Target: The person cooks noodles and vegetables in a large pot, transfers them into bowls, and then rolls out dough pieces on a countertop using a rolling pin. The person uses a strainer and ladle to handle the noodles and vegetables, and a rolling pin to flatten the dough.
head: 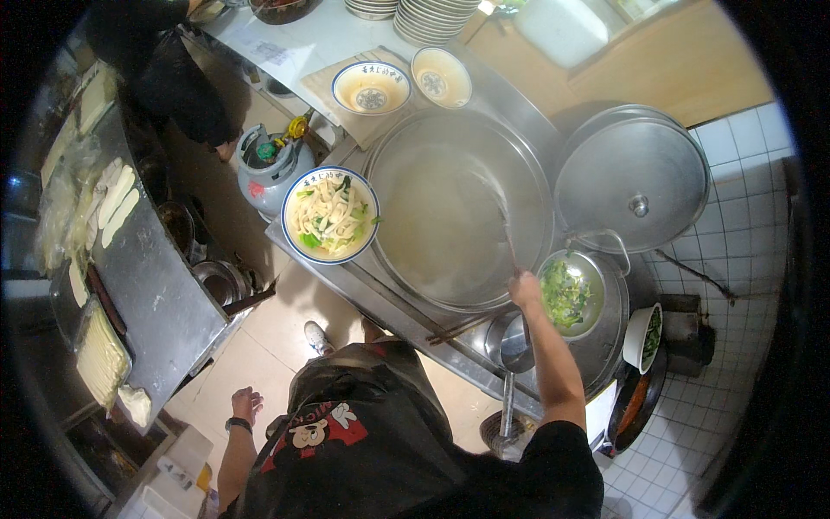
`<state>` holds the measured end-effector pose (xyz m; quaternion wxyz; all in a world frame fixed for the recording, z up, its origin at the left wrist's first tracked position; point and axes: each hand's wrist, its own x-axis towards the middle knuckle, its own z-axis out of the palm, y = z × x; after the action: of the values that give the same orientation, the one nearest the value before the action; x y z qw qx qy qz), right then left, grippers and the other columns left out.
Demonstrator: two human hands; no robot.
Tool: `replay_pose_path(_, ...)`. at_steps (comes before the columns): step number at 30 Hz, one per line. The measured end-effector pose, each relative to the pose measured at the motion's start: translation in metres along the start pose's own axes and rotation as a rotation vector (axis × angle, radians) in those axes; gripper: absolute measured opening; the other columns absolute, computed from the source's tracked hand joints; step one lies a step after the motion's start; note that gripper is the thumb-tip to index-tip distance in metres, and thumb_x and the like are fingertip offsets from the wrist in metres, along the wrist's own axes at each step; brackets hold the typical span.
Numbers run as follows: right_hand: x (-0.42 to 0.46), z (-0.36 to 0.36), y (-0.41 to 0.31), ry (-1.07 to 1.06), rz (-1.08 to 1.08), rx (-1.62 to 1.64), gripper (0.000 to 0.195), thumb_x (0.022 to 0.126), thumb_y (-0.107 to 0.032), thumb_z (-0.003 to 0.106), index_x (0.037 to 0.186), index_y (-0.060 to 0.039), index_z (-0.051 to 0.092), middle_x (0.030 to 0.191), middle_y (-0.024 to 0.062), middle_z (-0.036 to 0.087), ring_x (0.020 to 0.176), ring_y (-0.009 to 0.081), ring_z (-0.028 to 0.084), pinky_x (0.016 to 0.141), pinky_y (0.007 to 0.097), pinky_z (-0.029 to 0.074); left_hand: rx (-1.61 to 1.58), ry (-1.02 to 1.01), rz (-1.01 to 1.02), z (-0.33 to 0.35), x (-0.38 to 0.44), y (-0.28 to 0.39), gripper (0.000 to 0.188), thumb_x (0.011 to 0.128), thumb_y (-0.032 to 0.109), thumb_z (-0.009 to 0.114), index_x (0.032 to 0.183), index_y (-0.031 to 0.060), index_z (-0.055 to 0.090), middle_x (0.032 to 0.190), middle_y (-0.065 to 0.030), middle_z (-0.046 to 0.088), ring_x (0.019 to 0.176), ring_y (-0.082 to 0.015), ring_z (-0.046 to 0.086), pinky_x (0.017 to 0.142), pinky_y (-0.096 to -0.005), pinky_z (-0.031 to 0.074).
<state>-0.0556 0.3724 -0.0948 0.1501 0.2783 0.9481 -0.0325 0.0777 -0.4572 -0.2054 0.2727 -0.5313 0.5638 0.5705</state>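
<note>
My right hand grips a long thin utensil whose far end dips into cloudy liquid inside a large round metal pot. What kind of utensil it is cannot be told, as its end is under the surface. Away from the stove, my left hand hangs at my side, holding nothing, fingers loosely apart. A blue-rimmed bowl of wide noodles and greens stands left of the pot. Close to my right forearm, a metal bowl contains chopped green leaves.
Two bowls rest behind the pot near stacked bowls. A metal lid leans at right. Chopsticks and a metal ladle lie in front. Left are a gas cylinder and a dough table. Another person stands back left.
</note>
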Motion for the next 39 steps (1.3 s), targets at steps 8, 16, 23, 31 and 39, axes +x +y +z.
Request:
replay_pose_path(8,0.020,0.009,0.008,0.175,-0.055,-0.092,0.026,0.082,-0.027,0.064,0.083,-0.0023,0.069,0.082,0.0209,0.070,0.077,0.0408,0.069,0.071,0.0504,0.055,-0.001,-0.016,-0.012,0.003,0.007,-0.003,0.025,0.096,0.025,0.057,0.114,0.0079,0.054,0.090,-0.0108,0.062,0.073,-0.0226,0.063,0.061,-0.0378,0.050)
replay_pose_path(16,0.062,0.139,0.084,-0.040,-0.348,-0.233,0.024,0.080,-0.026,0.065,0.067,-0.0065,0.070,0.074,0.0167,0.069,0.069,0.0333,0.068,0.060,0.0439,0.052,-0.042,0.049,-0.025,-0.006,-0.012,-0.007,0.020,0.095,0.024,0.057,0.109,0.0092,0.055,0.088,-0.0098,0.062,0.072,-0.0227,0.063,0.061,-0.0376,0.050)
replay_pose_path(23,0.070,0.190,0.119,-0.242,-0.428,0.351,0.017,0.080,-0.021,0.066,0.072,-0.0061,0.069,0.070,0.0149,0.066,0.064,0.0299,0.064,0.058,0.0423,0.050,-0.055,-0.070,-0.068,0.008,0.001,-0.031,0.023,0.095,0.023,0.058,0.112,0.0073,0.054,0.087,-0.0095,0.062,0.071,-0.0230,0.062,0.059,-0.0366,0.050)
replay_pose_path(31,0.013,0.038,-0.046,-0.611,0.115,0.812,0.015,0.086,-0.018,0.059,0.082,-0.0040,0.064,0.068,0.0111,0.060,0.057,0.0253,0.060,0.052,0.0410,0.048,0.024,-0.006,-0.013,0.002,-0.008,-0.002,0.026,0.096,0.023,0.057,0.114,0.0056,0.053,0.089,-0.0104,0.061,0.073,-0.0234,0.063,0.061,-0.0371,0.050)
replay_pose_path(39,-0.011,0.016,-0.029,0.163,0.070,0.174,0.036,0.083,-0.028,0.061,0.094,0.0057,0.069,0.093,0.0297,0.070,0.085,0.0418,0.070,0.075,0.0469,0.055,-0.025,0.002,0.056,-0.002,0.008,0.014,0.025,0.095,0.024,0.059,0.112,0.0070,0.053,0.090,-0.0111,0.062,0.074,-0.0242,0.064,0.060,-0.0379,0.051)
